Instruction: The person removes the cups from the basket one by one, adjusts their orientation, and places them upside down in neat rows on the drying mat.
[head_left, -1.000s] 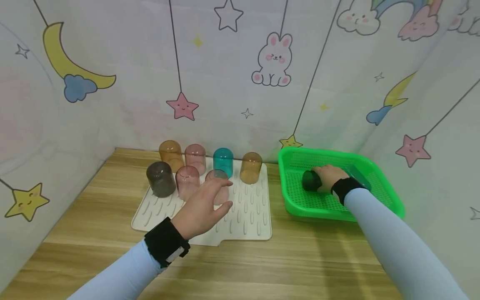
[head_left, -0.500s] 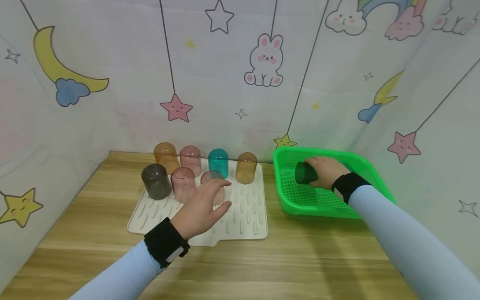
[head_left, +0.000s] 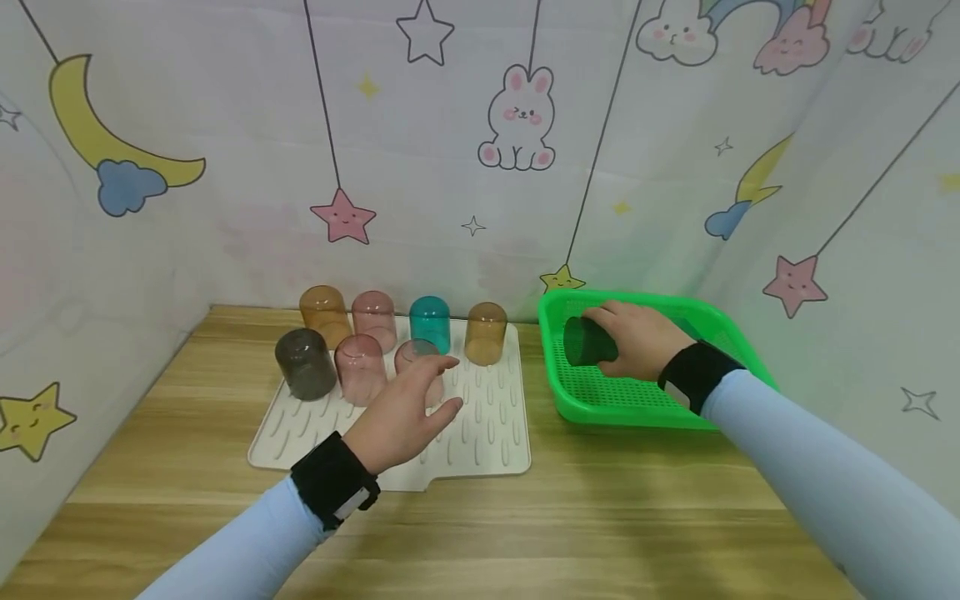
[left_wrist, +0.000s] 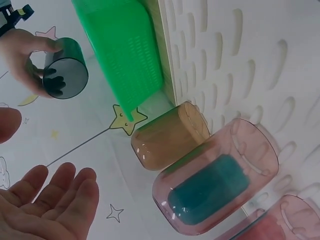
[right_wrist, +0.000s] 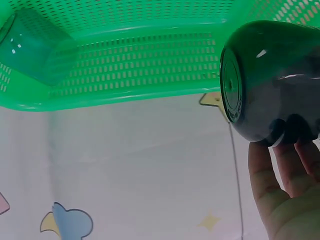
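Observation:
My right hand (head_left: 637, 337) grips a dark grey see-through cup (head_left: 587, 341), tilted on its side above the green basket (head_left: 637, 412); in the left wrist view its mouth faces the camera. My left hand (head_left: 401, 417) hovers over the white drying mat (head_left: 480, 442), thumb and fingers apart, holding nothing. Just beyond it a pale pink cup (head_left: 411, 354) stands upside down, partly hidden by the fingers. Also upturned there are another pink cup (head_left: 362, 368), a dark grey cup (head_left: 305, 364), a blue cup (head_left: 430, 323) and an amber cup (head_left: 486, 335).
In the right wrist view a teal cup (right_wrist: 35, 50) lies inside the basket. At the back left of the mat stand a second amber cup (head_left: 325, 318) and a pink cup (head_left: 374, 321). A printed cloth (head_left: 450, 167) hangs behind the wooden table (head_left: 480, 542).
My right hand has lifted the dark grey cup from the basket floor and moved it left towards the basket's near-left side. The left hand keeps its pose. The head view has shifted slightly right.

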